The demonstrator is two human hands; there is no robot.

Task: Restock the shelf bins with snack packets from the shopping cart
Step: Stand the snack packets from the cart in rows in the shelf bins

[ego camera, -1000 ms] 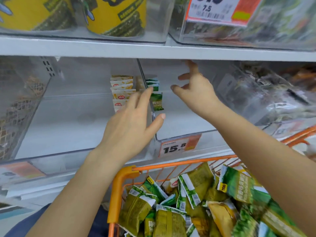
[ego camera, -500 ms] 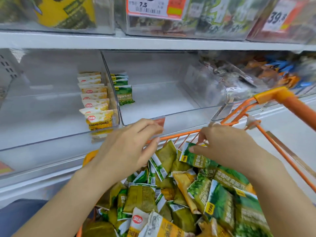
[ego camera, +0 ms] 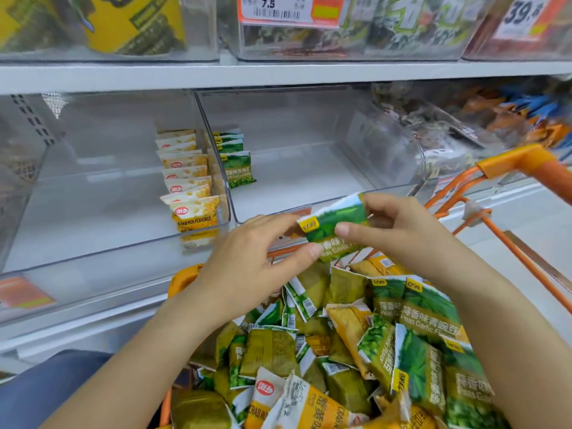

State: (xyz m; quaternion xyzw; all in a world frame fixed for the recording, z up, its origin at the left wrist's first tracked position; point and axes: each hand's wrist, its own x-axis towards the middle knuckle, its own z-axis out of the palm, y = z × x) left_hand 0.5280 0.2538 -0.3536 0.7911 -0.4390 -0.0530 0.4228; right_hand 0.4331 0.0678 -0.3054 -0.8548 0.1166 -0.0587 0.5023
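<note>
A green pea snack packet [ego camera: 335,224] is held above the orange shopping cart [ego camera: 513,164], just in front of the shelf edge. My right hand [ego camera: 402,233] pinches its right side and my left hand [ego camera: 247,261] pinches its left corner. The cart holds several green and yellow snack packets [ego camera: 356,351]. On the middle shelf, the left clear bin [ego camera: 93,212] has a row of yellow crab-roe packets [ego camera: 188,181] along its right wall. The middle clear bin [ego camera: 309,178] has a short row of green pea packets [ego camera: 236,156] at its left wall.
A bin of mixed wrapped snacks [ego camera: 448,128] stands to the right of the middle bin. The upper shelf [ego camera: 278,72] carries bins with yellow and green packs and price tags [ego camera: 288,9]. A wire basket [ego camera: 15,168] is at the far left.
Both hands came back from the shelf bins down to the cart. My right hand lifted a green packet out of the pile, and now both hands hold it above the cart.
</note>
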